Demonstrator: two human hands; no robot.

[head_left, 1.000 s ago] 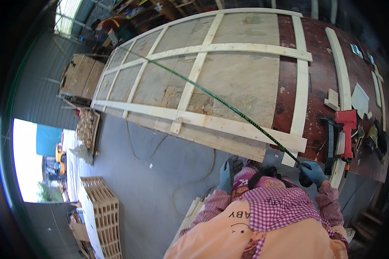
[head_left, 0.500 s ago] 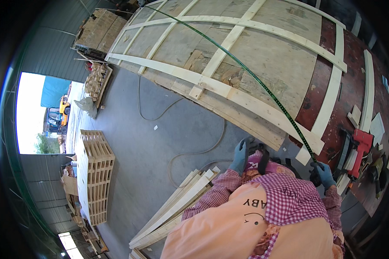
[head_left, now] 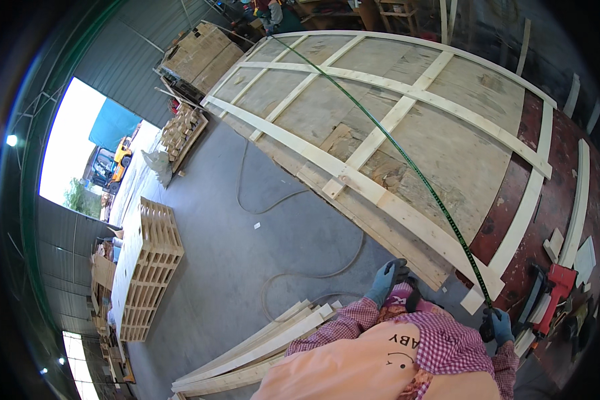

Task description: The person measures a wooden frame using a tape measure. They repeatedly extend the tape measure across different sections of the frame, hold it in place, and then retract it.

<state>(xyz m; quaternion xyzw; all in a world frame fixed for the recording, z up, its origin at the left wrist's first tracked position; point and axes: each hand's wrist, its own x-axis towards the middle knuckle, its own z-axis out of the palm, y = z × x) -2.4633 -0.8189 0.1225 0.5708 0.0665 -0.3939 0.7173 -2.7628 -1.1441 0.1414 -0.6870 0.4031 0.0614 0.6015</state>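
A long green tape measure (head_left: pixel 417 175) is stretched diagonally over a pale wooden slat frame (head_left: pixel 380 193), from the near right corner to the far end. My right hand (head_left: pixel 503 327), in a blue glove with a dark palm, is closed round the near end, just off the frame's corner; the tape's case is mostly hidden by the fingers. My left hand (head_left: pixel 384 280), gloved alike, hovers before my body near the worn board edge, fingers loosely apart and holding nothing. Beside the tape's far end stands another person (head_left: pixel 268 15), whose hold on it is too small to make out.
A red nail gun (head_left: pixel 559 297) lies on the dark red tabletop (head_left: pixel 507 213) at right, near loose wood offcuts. Long wooden strips (head_left: pixel 267 353) lie on the floor at lower left, by a trailing hose (head_left: pixel 247 200). Stacked pallets (head_left: pixel 157 267) stand farther left.
The view has tilted, so the frame sits lower and the far person shows more. The tape stays stretched in my right hand; my left hand stays near my body.
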